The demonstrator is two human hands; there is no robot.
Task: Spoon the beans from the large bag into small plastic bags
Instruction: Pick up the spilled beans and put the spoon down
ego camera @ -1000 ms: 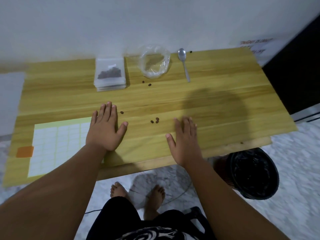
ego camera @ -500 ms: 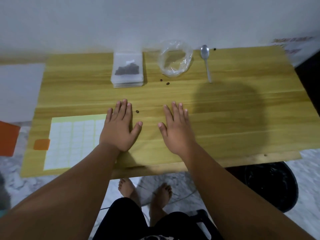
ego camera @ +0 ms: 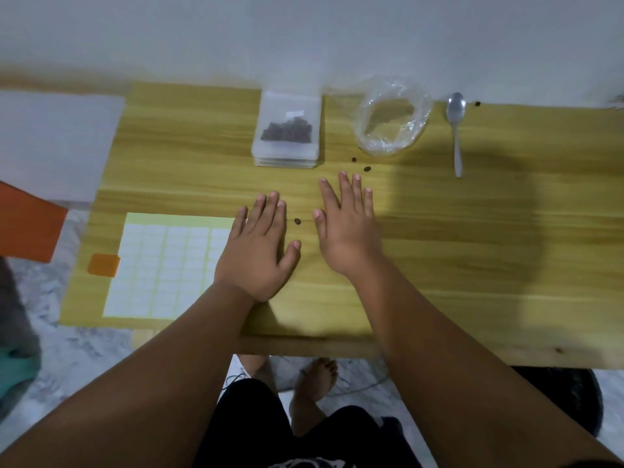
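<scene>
A clear large bag (ego camera: pixel 393 116) lies open and nearly bare at the back of the wooden table (ego camera: pixel 472 231). To its left is a stack of small plastic bags (ego camera: pixel 287 130); the top one holds dark beans. A metal spoon (ego camera: pixel 456 130) lies right of the large bag. Loose beans (ego camera: pixel 367 169) are scattered in front of the bag, and one bean (ego camera: pixel 297 221) lies between my hands. My left hand (ego camera: pixel 258 251) rests flat on the table, fingers straight. My right hand (ego camera: pixel 347 224) lies flat beside it, fingertips close to the loose beans. Neither holds anything.
A sheet of white labels (ego camera: pixel 162 268) with an orange tag (ego camera: pixel 104 265) lies at the table's left front. A single bean (ego camera: pixel 477 104) sits by the wall past the spoon. A black bin (ego camera: pixel 574 396) stands on the floor under the right edge. An orange object (ego camera: pixel 27 224) is off the table's left side.
My right hand has slid left and forward over the table, covering the spot where a few loose beans lay. My left hand has stayed flat. The view has shifted left.
</scene>
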